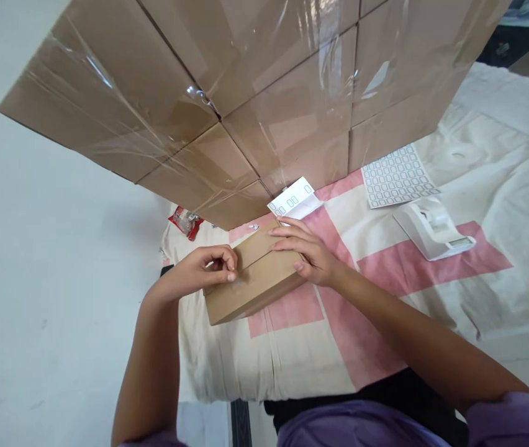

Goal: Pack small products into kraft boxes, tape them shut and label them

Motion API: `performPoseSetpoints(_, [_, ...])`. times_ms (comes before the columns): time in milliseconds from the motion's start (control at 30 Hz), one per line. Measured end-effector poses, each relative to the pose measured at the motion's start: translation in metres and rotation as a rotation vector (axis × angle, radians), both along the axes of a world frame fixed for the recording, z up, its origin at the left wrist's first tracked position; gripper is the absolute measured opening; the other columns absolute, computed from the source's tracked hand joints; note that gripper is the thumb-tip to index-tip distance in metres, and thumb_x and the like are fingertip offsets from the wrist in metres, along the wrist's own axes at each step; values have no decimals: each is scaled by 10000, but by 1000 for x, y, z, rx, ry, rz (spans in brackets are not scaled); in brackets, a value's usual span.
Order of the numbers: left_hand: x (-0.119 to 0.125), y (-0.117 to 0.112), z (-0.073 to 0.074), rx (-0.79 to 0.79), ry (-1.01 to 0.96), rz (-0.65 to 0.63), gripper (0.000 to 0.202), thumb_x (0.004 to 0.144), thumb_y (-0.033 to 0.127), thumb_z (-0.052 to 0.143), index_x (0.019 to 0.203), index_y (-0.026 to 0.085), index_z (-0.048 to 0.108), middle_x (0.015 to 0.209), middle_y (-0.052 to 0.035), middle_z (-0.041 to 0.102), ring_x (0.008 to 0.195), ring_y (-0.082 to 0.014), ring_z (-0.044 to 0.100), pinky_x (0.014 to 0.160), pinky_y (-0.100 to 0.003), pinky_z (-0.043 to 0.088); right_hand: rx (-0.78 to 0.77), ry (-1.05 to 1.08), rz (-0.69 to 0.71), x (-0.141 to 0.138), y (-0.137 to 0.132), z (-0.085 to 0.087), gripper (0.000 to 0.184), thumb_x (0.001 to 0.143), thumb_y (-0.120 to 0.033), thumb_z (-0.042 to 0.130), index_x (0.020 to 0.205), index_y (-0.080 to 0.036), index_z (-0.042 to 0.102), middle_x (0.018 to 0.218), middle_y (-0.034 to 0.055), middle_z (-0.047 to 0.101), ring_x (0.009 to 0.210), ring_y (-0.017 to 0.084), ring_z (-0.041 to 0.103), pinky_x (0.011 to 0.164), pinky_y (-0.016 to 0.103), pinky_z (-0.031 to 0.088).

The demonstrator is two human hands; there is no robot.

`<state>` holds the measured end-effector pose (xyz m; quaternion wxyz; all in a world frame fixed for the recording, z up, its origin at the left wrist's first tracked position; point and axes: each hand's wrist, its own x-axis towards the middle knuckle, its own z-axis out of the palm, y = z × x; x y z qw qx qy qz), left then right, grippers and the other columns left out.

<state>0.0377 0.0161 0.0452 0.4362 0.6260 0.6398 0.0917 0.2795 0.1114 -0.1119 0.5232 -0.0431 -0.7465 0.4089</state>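
A small brown cardboard box (259, 276) lies at a slant on the cloth, a seam running along its top. My left hand (211, 267) is over the box's left end, thumb and forefinger pinched together; whatever is between them is too small to make out. A faint shiny patch, perhaps clear tape, shows on the cardboard beside those fingertips. My right hand (305, 251) rests on the box's right end, fingers stretched and apart on the top, thumb near the edge. Just beyond that hand is a folded white label sheet (293, 198) with a few blue-outlined labels.
A tall stack of taped cardboard boxes (287, 118) rises right behind the small box. On the right are a white tape dispenser (432, 230) and a fuller label sheet (397, 177). A red packet (185, 222) lies left. Pink-and-cream cloth (287, 366) covers the surface.
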Motion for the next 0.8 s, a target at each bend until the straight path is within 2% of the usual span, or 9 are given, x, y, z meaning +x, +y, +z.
performPoseSetpoints(167, [11, -6, -5, 5, 20, 103, 317, 811, 463, 792, 815, 192, 629, 836, -5, 605, 741, -134, 518, 678, -251, 417, -5, 9, -14, -1, 0, -2, 490, 1002, -613, 455, 1177, -235, 713, 1353, 115, 672, 1459, 347, 425, 1188, 607, 382])
performPoseSetpoints(267, [18, -13, -11, 68, 53, 169, 343, 795, 471, 809, 822, 196, 605, 780, 13, 568, 709, -130, 503, 644, -246, 405, 5, -8, -10, 0, -1, -3, 475, 1006, -601, 451, 1187, -243, 707, 1363, 108, 667, 1462, 347, 417, 1188, 609, 379])
performPoseSetpoints(467, [25, -24, -13, 179, 111, 129, 332, 815, 478, 787, 878, 206, 607, 879, -3, 618, 824, -157, 558, 751, -276, 446, 7, -14, -20, 1, -2, -3, 458, 1016, -573, 436, 1178, -239, 704, 1381, 110, 654, 1463, 349, 403, 1184, 611, 374])
performPoseSetpoints(633, [30, -23, -18, 221, 125, 111, 312, 871, 484, 712, 855, 207, 568, 788, 11, 610, 716, -147, 547, 685, -276, 417, -3, -24, -40, 0, -6, -4, 412, 1019, -536, 447, 1171, -251, 702, 1388, 93, 654, 1457, 337, 406, 1182, 604, 383])
performPoseSetpoints(700, [28, -19, -22, 229, 98, 123, 333, 878, 506, 692, 849, 208, 546, 754, 10, 612, 681, -147, 545, 661, -276, 405, -10, -35, -56, 0, -8, -5, 403, 1024, -526, 438, 1177, -259, 699, 1399, 84, 650, 1455, 335, 406, 1184, 605, 380])
performPoseSetpoints(800, [18, -14, -27, 228, -83, 188, 404, 894, 588, 633, 855, 216, 481, 759, -5, 628, 667, -152, 539, 668, -285, 414, -29, -55, -71, 1, -10, -5, 392, 1032, -508, 426, 1197, -273, 693, 1414, 71, 644, 1462, 328, 402, 1193, 603, 371])
